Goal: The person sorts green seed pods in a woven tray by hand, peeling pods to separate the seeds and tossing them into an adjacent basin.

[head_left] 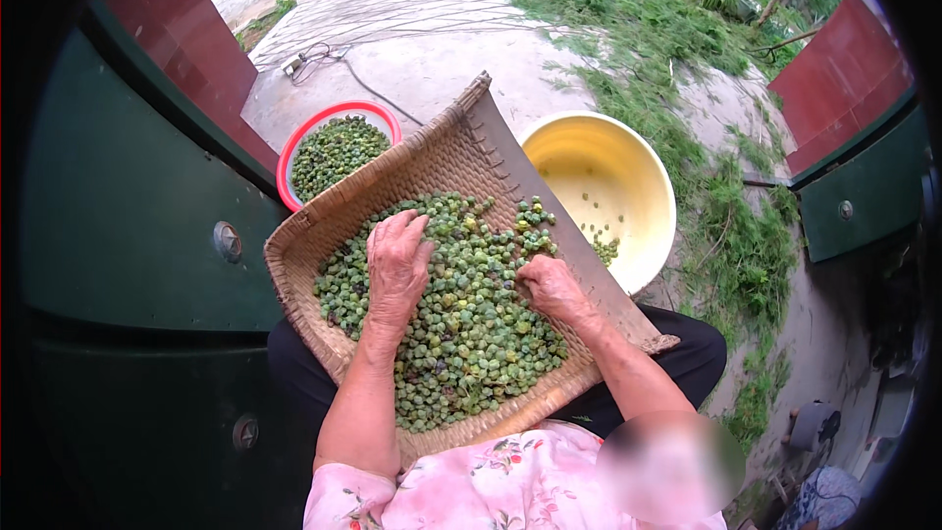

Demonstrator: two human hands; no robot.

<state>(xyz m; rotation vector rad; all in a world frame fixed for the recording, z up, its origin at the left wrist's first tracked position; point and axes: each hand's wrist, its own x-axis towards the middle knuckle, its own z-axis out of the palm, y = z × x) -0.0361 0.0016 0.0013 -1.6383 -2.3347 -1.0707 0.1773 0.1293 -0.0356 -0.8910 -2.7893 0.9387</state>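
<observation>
- A woven tray (442, 155) lies tilted across the lap, over dark trousers (687, 342), right in front of a pink flowered shirt (491, 466).
- Small round green fruits (466, 319) sit heaped in the tray; a few are yellowish, some dark.
- The left hand (397, 260) is over the left part of the heap, back upward, fingers bent together and thumb apart, in a loose, open curve at the fruits.
- The right hand (554, 287) is at the heap's right edge, near the tray's smooth strip (584, 231), fingers curled in toward the thumb; I can't tell from here whether a fruit is pinched there.
- Just past the tray's far left side stands a red-rimmed basin (284, 165), well filled with more of the fruits.
- Beyond the strip, partly hidden by it, is a yellow basin (579, 162) with only a scatter of fruits in the bottom.
- A dark cord (371, 79) runs over the pale ground behind the red-rimmed basin.
- Cut greenery (638, 20) is strewn across the ground at the far right.
- A green door (137, 196) stands close on the left.
</observation>
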